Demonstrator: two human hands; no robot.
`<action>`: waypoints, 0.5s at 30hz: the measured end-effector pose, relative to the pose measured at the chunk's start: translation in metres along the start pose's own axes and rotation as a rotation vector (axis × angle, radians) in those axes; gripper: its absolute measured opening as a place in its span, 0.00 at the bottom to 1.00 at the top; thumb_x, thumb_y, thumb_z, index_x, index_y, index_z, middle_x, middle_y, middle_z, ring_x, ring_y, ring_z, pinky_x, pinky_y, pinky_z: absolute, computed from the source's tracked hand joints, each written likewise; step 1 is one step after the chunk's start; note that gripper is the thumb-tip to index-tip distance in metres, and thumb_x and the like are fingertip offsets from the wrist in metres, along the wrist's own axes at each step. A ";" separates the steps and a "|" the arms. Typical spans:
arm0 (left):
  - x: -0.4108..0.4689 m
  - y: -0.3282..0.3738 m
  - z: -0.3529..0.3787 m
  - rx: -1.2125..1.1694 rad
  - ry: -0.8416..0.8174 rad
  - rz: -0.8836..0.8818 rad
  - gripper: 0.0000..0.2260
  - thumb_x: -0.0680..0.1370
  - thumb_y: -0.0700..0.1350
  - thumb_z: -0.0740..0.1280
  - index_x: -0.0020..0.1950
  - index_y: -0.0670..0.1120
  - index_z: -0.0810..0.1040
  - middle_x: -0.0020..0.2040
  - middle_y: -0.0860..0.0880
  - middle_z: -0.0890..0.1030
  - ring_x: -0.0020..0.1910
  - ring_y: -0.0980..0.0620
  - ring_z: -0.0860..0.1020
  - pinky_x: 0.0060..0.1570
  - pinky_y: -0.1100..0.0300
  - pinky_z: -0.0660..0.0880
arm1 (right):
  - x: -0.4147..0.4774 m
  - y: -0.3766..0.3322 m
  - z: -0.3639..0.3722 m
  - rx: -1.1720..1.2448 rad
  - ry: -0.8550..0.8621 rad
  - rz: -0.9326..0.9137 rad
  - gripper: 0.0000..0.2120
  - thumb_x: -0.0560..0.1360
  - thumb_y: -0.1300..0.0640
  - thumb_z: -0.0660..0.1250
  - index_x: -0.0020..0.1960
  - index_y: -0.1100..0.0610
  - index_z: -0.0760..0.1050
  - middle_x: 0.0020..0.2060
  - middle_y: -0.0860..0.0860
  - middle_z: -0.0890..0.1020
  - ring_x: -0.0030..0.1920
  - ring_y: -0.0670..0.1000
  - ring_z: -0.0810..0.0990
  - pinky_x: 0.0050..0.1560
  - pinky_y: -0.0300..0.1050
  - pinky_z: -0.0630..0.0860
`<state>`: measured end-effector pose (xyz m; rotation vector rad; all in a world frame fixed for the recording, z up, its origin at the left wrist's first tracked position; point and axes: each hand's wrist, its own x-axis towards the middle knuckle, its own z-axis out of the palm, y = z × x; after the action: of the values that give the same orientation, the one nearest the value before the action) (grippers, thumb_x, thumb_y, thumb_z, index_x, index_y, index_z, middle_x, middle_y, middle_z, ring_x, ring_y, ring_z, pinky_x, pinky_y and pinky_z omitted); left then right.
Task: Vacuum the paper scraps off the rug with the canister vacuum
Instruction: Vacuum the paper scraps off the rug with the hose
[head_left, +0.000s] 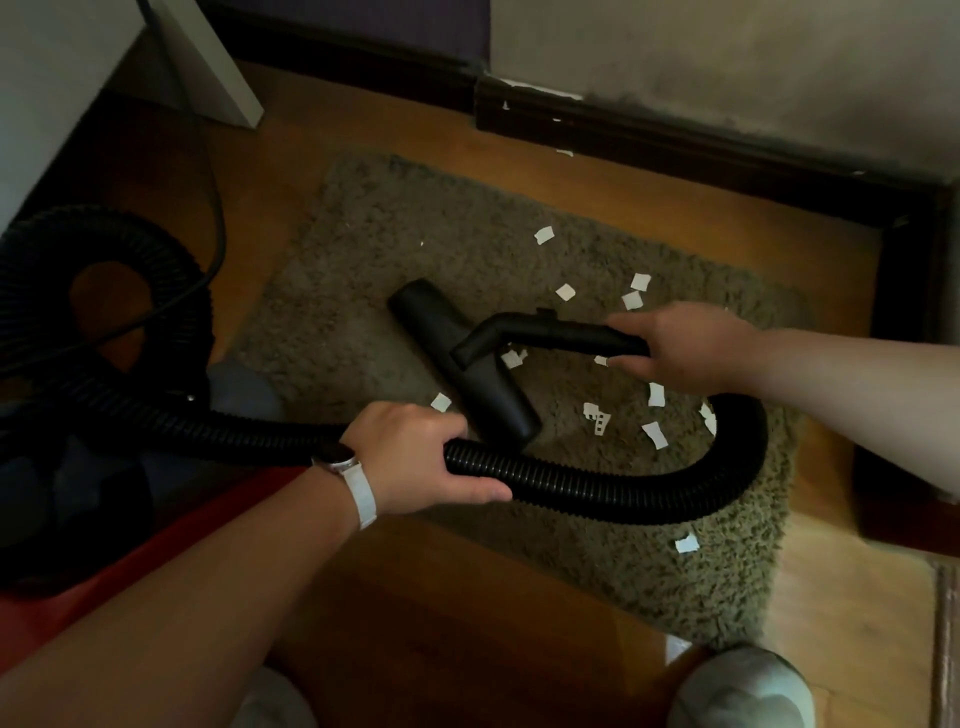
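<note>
At the far left, a red and dark body (62, 608), taken to be the canister vacuum, is seen only in part, and the black ribbed plastic hose (31, 291) is coiled above it on the brown wooden floor (467, 597). The hose is gripped by the left hand (415, 460), fingers curled round it, at the near left edge of the olive-grey shaggy rug (415, 234). The wide black plastic floor nozzle (457, 364) is laid on the middle of the rug. The left part of the rug is seen free of scraps, apart from one beside the left hand. To the right, the black curved plastic handle (550, 332) is gripped by the right hand (685, 353). The small white paper scraps (655, 395), about a dozen, are scattered over the right half of the rug, some just beside the nozzle, one near the near right corner. The work is judged to be partly done at most, the right half being left to clear.
</note>
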<state>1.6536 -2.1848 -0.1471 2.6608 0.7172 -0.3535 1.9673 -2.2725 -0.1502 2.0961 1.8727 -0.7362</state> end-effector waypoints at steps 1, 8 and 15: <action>-0.001 -0.001 0.001 0.011 0.007 0.009 0.30 0.62 0.81 0.53 0.38 0.56 0.71 0.29 0.58 0.70 0.32 0.59 0.73 0.32 0.62 0.64 | 0.001 -0.004 0.003 -0.015 -0.004 -0.024 0.12 0.80 0.40 0.60 0.61 0.43 0.71 0.34 0.45 0.78 0.32 0.45 0.76 0.34 0.47 0.77; -0.003 -0.004 0.006 0.063 -0.058 0.041 0.34 0.62 0.82 0.47 0.41 0.55 0.73 0.34 0.58 0.75 0.35 0.59 0.75 0.37 0.60 0.71 | 0.014 -0.031 0.009 -0.112 0.002 -0.177 0.17 0.80 0.39 0.59 0.66 0.42 0.68 0.36 0.45 0.78 0.35 0.49 0.77 0.37 0.46 0.76; -0.006 -0.005 0.006 0.051 -0.089 0.045 0.29 0.64 0.81 0.51 0.39 0.56 0.69 0.34 0.58 0.74 0.35 0.58 0.75 0.35 0.59 0.67 | 0.016 -0.030 0.003 -0.154 -0.017 -0.137 0.16 0.80 0.39 0.58 0.65 0.43 0.67 0.37 0.45 0.77 0.36 0.49 0.77 0.38 0.48 0.79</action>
<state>1.6452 -2.1859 -0.1525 2.6849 0.6276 -0.4807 1.9385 -2.2558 -0.1566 1.8786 2.0101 -0.6154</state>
